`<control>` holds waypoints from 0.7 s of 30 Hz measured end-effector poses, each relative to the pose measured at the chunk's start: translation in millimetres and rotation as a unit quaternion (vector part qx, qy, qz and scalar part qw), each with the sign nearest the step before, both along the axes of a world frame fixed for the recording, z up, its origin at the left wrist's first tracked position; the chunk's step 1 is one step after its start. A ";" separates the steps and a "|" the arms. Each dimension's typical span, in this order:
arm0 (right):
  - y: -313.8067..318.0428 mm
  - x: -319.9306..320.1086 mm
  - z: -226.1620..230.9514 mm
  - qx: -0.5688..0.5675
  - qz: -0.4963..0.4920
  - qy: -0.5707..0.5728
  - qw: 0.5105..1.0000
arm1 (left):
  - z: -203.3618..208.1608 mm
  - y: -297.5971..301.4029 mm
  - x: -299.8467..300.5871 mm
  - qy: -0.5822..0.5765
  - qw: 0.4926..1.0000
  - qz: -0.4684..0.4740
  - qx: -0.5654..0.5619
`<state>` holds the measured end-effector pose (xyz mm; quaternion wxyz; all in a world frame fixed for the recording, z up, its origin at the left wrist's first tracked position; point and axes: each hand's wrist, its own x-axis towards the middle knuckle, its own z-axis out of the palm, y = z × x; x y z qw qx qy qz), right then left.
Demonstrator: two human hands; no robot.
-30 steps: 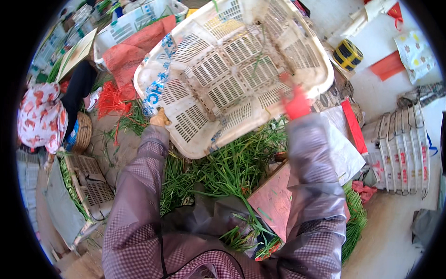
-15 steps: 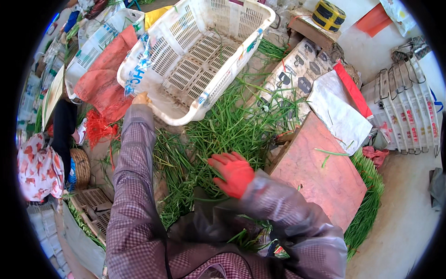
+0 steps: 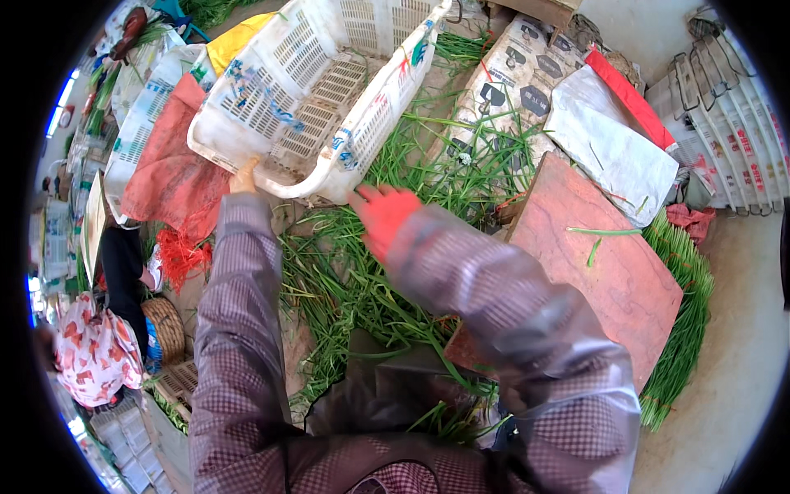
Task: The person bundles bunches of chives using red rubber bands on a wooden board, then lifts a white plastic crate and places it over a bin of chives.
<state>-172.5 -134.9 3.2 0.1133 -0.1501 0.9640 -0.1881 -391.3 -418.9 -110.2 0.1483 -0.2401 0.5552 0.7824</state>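
Observation:
A white slatted plastic crate [image 3: 317,103], with dirt on its floor, stands tilted in front of me. My left hand [image 3: 243,176], bare, is closed on the rim at its near end. In a red glove, my right hand [image 3: 385,216] reaches close to the crate's near right corner with its fingers out; whether the fingertips touch the crate I cannot tell. Beneath and beyond this hand, long green stalks [image 3: 346,288] lie loose in a heap on the floor.
A pink board [image 3: 597,263] lies at right over bundled green stalks [image 3: 683,305]. Beyond are a white sheet [image 3: 609,140], printed cardboard [image 3: 514,90] and stacked white crates [image 3: 724,132]. Left of my crate hangs a red mesh sack [image 3: 169,156]; a person in a patterned top [image 3: 97,350] sits nearby.
My right hand has moved forward from above the stalks to the crate's near right corner. The left hand stays on the rim. The whole view has shifted somewhat.

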 end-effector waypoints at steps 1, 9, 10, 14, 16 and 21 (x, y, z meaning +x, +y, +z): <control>-9.1 -23.0 -15.1 0.017 -0.013 0.028 0.999 | 0.5 7.2 11.0 -0.011 0.999 -0.015 0.041; -36.0 -129.5 -47.8 0.139 -0.002 0.051 0.989 | -13.3 0.6 49.1 0.055 0.998 0.025 0.026; -46.9 -130.5 -41.1 0.171 0.050 0.043 0.983 | -18.1 -18.5 58.0 0.059 0.997 0.033 0.026; -72.2 -113.1 -30.6 0.178 0.124 -0.008 0.976 | -29.9 -42.1 88.2 0.076 0.996 0.026 0.025; -82.3 -104.1 -35.7 0.156 0.109 -0.013 0.982 | -33.5 -45.1 98.7 0.067 0.997 0.013 0.037; -64.1 -89.7 -20.7 0.215 0.245 -0.017 0.945 | -49.9 -35.1 113.0 0.076 0.995 0.004 0.071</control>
